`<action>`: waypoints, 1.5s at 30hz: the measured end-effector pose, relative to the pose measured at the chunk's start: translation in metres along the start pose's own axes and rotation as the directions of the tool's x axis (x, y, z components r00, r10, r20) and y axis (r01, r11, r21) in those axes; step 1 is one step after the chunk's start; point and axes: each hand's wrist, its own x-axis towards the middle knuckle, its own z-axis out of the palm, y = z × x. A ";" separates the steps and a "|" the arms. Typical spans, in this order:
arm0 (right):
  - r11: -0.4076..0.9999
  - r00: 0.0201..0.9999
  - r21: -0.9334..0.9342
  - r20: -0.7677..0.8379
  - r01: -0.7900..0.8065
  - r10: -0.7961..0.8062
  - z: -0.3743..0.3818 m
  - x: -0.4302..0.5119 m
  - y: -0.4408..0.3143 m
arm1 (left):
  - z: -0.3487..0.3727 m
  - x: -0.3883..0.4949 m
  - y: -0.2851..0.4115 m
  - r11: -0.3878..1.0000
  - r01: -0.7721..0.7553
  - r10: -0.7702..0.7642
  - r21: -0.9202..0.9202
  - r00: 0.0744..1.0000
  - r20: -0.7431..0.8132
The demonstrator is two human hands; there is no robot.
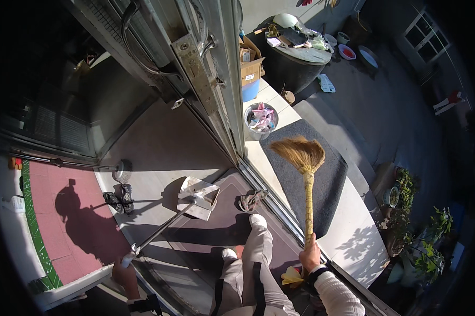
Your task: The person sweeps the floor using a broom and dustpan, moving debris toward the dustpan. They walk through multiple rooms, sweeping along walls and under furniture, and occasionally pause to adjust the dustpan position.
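My right hand [310, 254] is closed around the yellow-wrapped handle of a straw broom [307, 173]. The broom's bristles point away from me, over a dark grey mat [312, 173] outside the doorway. At the lower left, my left hand [126, 273] grips the upper end of a long metal handle. That handle runs to a long-handled dustpan [200, 195], whose white pan stands on the floor beside a purplish mat [225, 221]. Some small debris shows in the pan. A patterned slipper [251, 200] lies between the pan and the door track.
A metal door frame [205, 79] with handles rises ahead, its floor track [277, 213] running diagonally. Outside stand a bin of plastic waste [262, 120], a cardboard box [249, 65], a large dark vat [292, 67] and potted plants [403, 197]. Dark slippers [121, 199] and a round brush [122, 171] are left.
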 end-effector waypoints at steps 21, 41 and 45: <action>0.973 0.972 0.020 0.026 0.232 -0.232 -0.027 0.236 -0.193 | -0.001 -0.036 0.008 0.990 0.142 -0.136 0.016 0.972 -0.192; 0.857 0.653 -0.134 0.708 0.497 -0.268 -0.001 -0.037 -0.152 | -0.126 -0.253 -0.192 0.317 0.837 -0.780 -0.446 0.498 0.378; 0.674 0.565 -0.237 0.761 0.699 -0.318 0.054 -0.121 -0.188 | -0.167 -0.356 -0.285 -0.050 0.886 -0.820 -0.460 0.227 0.526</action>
